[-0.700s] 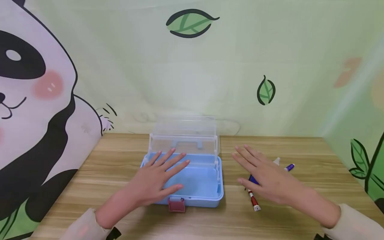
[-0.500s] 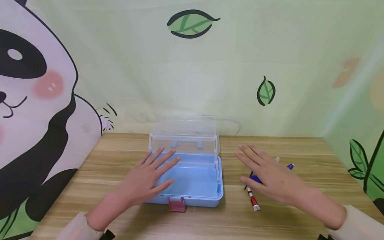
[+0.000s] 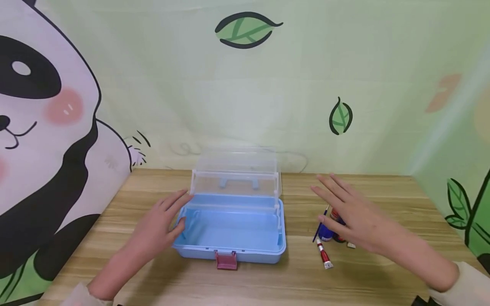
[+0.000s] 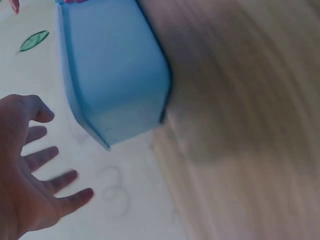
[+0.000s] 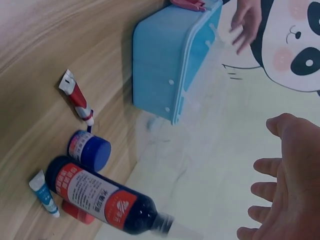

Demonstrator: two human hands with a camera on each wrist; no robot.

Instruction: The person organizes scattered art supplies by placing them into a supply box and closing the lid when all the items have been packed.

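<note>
My left hand (image 3: 155, 229) hovers at the left side of a blue plastic box (image 3: 256, 256), fingers spread and holding nothing. The clear lid (image 3: 237, 161) stands raised at the back, and a pink latch (image 3: 226, 260) hangs down in front. My right hand (image 3: 357, 219) is held above a group of paint supplies, fingers extended, partly hiding them. Under it, the right wrist view shows a dark bottle (image 5: 95, 195) with a red and white label, a blue jar (image 5: 95, 150), a red paint tube (image 5: 77, 100), and a blue paint tube (image 5: 45, 195).
A thin blue paintbrush (image 3: 320, 225) lies left of the blue jar. Something red and rounded (image 5: 77, 214) shows behind the bottle. The wooden table (image 3: 268, 284) ends at a pale green cloth backdrop (image 3: 245, 93) with a printed panda (image 3: 111, 148) and leaves.
My left hand has drawn left, from over the box to its side, uncovering the interior. My right hand has shifted right and slightly up, revealing more of the brush and jar.
</note>
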